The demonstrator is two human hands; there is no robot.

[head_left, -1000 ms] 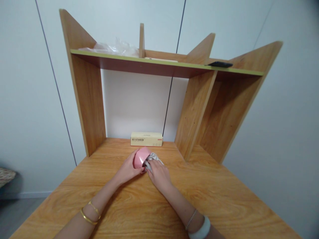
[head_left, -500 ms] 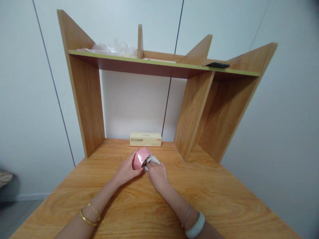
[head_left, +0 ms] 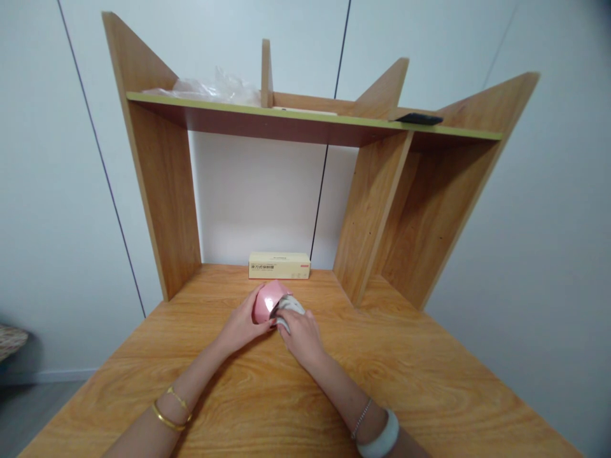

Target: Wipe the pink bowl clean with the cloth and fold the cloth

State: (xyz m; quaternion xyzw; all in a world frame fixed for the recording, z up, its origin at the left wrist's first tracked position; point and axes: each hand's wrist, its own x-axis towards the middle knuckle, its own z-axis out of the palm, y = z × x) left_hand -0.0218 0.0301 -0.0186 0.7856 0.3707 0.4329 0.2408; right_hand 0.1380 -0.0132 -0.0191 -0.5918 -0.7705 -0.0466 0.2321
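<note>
My left hand [head_left: 244,324] is wrapped round a shiny pink bowl [head_left: 268,301] with flat facets, tipped so its opening faces right. In my right hand [head_left: 301,336] is a bunched white cloth [head_left: 291,304] with grey marks, pressed at the bowl's mouth. The fingertips of that hand reach into the opening, so the inside of the bowl is mostly hidden. Both hands are just above the wooden desk [head_left: 267,394].
Behind the bowl lies a long cream box [head_left: 279,266] with printed writing. A wooden shelf unit [head_left: 165,203] stands round the desk's back. On its upper board are a clear plastic bag [head_left: 214,89] and a flat black object [head_left: 420,119].
The bowl has turned slightly in my left hand, and the cloth with my right fingers has shifted a little at its mouth. The camera view has moved slightly.
</note>
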